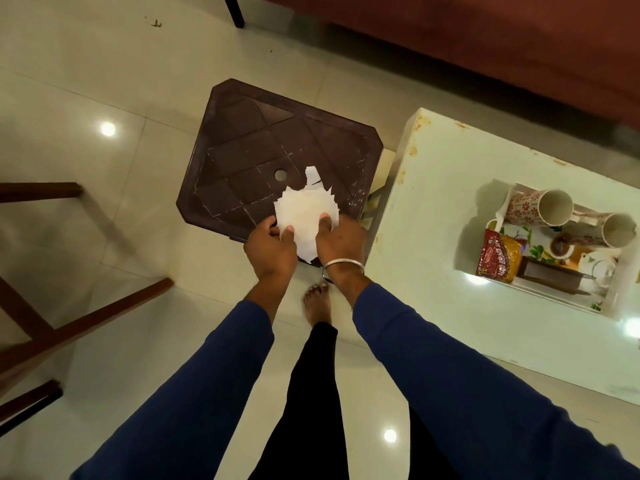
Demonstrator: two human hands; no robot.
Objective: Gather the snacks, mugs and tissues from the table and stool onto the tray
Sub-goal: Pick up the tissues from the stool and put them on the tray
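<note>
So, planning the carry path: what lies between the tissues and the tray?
In the head view, only the brown plastic stool's edge and bare white table top separate the white tissue stack from the white tray.

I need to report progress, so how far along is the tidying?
Done: two mugs and a snack packet lie on the tray. In hand: both hands, left and right, hold the tissues over the stool. Left: moving them to the tray.
</note>
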